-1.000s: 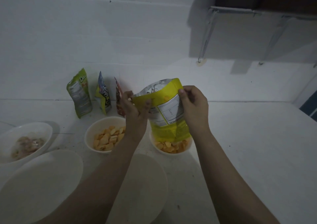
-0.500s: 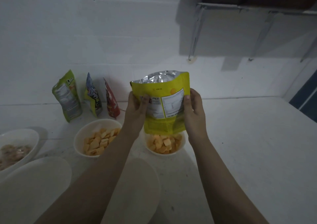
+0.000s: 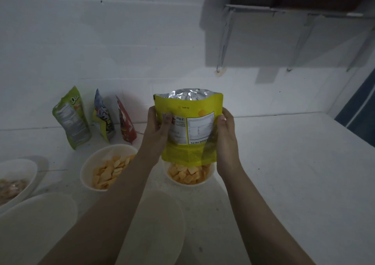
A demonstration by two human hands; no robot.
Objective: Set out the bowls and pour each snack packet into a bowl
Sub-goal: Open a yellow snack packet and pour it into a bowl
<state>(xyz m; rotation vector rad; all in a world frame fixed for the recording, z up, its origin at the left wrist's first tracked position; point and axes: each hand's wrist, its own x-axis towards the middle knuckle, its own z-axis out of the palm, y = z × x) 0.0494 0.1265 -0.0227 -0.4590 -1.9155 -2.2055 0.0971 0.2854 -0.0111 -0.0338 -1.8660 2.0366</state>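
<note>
At nine o'clock, cut by the frame edge, a white bowl (image 3: pixel 24 175) holds pale brownish snack. Below it at seven o'clock sits an empty bowl (image 3: pixel 34 224). Against the wall at ten o'clock three packets stand in a row: a green packet (image 3: pixel 71 118), a blue-and-yellow packet (image 3: pixel 103 118) and a red packet (image 3: pixel 125 122). Just in front of them a bowl of orange crackers (image 3: pixel 105 169) rests on the white counter (image 3: pixel 284 173). The left hand (image 3: pixel 157 130) grips the left edge of the yellow packet (image 3: pixel 188 126), thumb across its printed face. The packet is upside down at centre, its mouth over a small bowl of crackers (image 3: pixel 188 176). The right hand (image 3: pixel 225 134) clasps the right edge. At six o'clock lies another empty bowl (image 3: pixel 160 230).
</note>
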